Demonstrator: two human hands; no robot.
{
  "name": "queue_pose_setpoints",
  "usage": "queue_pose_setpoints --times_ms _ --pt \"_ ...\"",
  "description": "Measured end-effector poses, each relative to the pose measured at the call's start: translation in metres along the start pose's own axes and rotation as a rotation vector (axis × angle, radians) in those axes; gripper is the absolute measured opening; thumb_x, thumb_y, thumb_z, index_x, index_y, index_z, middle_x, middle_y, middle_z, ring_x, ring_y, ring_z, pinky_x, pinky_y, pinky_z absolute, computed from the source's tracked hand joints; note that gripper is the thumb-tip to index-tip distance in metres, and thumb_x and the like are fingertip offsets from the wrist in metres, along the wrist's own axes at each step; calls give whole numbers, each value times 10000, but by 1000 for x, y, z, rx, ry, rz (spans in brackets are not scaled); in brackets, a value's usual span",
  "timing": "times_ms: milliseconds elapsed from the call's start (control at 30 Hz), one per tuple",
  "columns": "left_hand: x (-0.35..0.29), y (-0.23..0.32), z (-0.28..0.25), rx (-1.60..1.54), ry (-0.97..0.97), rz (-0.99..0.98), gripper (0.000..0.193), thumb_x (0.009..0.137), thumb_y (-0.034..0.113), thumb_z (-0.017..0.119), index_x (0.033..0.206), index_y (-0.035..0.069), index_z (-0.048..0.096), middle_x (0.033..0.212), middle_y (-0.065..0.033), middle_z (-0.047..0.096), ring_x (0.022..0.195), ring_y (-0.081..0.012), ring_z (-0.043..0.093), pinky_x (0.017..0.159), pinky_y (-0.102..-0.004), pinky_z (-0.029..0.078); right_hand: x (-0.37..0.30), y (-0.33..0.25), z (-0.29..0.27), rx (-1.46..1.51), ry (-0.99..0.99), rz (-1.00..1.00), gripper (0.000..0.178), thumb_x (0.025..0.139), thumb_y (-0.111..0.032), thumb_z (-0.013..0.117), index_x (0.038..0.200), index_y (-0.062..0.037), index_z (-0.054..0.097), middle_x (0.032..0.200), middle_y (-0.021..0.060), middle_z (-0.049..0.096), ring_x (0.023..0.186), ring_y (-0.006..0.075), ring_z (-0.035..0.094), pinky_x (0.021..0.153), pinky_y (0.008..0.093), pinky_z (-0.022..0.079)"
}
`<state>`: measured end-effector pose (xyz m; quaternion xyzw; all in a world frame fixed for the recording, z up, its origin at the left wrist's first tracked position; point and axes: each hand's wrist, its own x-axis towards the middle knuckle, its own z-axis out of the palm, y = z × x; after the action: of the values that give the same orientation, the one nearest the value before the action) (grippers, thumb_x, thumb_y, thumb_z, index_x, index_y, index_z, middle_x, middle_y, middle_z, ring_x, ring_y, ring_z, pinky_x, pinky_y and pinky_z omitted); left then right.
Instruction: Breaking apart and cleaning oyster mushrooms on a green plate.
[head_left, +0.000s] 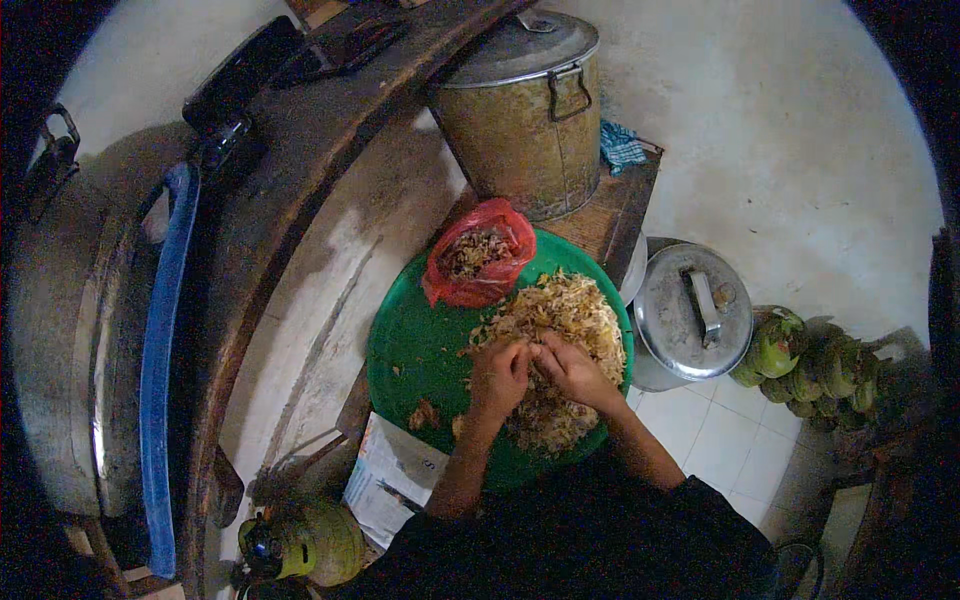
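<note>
Both my hands are brought together over a heap of pale yellow-brown shredded food (590,310) on a round green tray (400,340). My left hand (503,374) has its fingers curled and pinched. Against it, my right hand (572,370) is pinched too, the fingertips of the two meeting. Whatever lies between them is too small to make out. Beyond my hands, an open red plastic bag (460,290) sits on the tray with darker brown bits (475,252) inside. A few small brown scraps (424,414) lie on the tray's near left.
A tall lidded metal pot (525,140) stands behind the tray, beside a blue patterned cloth (622,146). To the right are a lidded pot (690,310) and green rounded things (825,365). A dark wooden counter edge (300,215), printed paper (392,480) and green gas cylinder (320,540) are left.
</note>
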<state>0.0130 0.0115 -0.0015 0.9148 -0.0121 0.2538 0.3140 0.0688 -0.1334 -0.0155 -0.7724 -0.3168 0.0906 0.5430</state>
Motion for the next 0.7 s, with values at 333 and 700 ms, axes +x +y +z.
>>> queue_pose_setpoints --times_ms 333,700 --pt "-8 -10 2 -317 -233 -180 203 862 155 537 962 -5 610 772 -139 616 676 -224 593 609 -327 462 -9 -13 -6 -43 23 233 412 933 -308 375 1153 17 501 1157 197 530 1076 306 512 946 354 380" --pt "61 -7 -14 -1491 -247 -128 207 911 168 467 908 -10 573 655 -37 548 572 -88 533 516 -247 431 27 -11 -12 1115 2 546 297 923 -380 375 811 -122 472 536 -23 372 398 79 304 365 230 226"
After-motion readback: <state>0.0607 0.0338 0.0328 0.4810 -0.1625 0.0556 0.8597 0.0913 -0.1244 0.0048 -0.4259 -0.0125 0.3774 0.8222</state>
